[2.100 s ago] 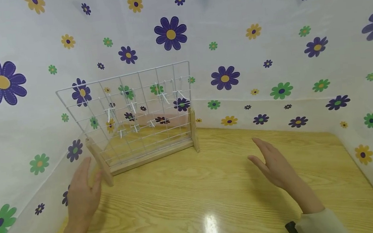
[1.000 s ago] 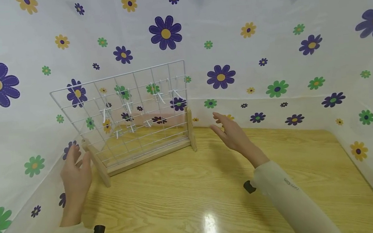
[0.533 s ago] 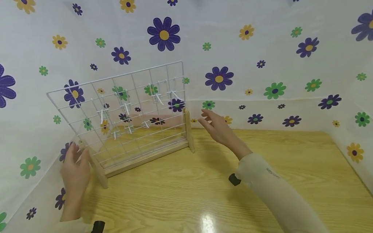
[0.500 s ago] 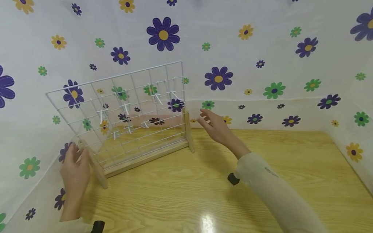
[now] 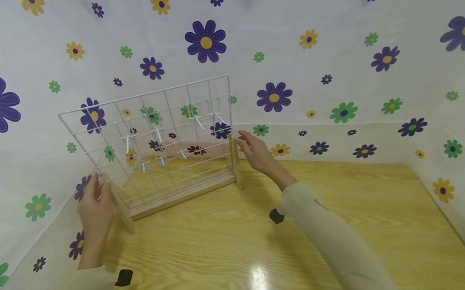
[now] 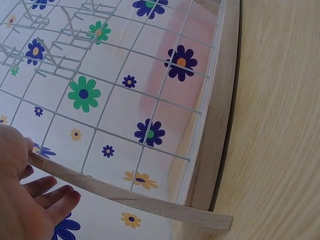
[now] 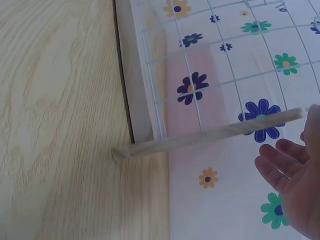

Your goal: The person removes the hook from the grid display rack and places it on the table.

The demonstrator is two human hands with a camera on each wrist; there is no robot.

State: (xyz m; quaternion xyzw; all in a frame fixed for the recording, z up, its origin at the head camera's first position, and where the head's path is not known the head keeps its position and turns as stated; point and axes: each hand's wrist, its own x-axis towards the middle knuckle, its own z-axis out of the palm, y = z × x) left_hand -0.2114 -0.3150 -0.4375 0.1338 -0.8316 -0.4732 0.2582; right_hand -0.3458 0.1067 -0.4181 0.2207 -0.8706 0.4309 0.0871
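A: Standing upright on the far left of the bench [image 5: 344, 209]: a wire grid rack [image 5: 162, 137] in a wooden frame, angled so its left end sits nearer.

B: Flanking it on both sides now. Left hand [image 5: 95, 206] lying flat against the near-left wooden post [image 5: 118, 204], fingers straight and relaxed, gripping nothing.

A: Confirming from the left wrist view: left hand [image 6: 22, 200] sitting right at the post [image 6: 130, 197], thumb side touching the wood, fingers spread loosely below it.

B: And over on the far-right end, right hand [image 5: 255, 152] hovering just beside the other post [image 5: 235, 160], fingers extended, palm facing the rack. Touching or not? Hard to tell from the head view.

A: Looking apart in the right wrist view: right hand [image 7: 295, 187] hanging wide and relaxed just below the post [image 7: 210, 135], a sliver of flowered backdrop showing between them.

B: Spotting small white hooks [image 5: 158, 135] clipped across the middle of the grid, nothing hanging from them.

A: Resting squarely on the wood-grain bench, base rail [image 5: 183, 196] flat against the surface.

B: Surrounding it all: white walls [image 5: 332, 55] printed with purple, green and yellow flowers, closing in on the left, far and right sides.

A: Pale sleeves [image 5: 329, 233] covering both forearms, a small black piece [image 5: 276, 215] showing at each wrist.
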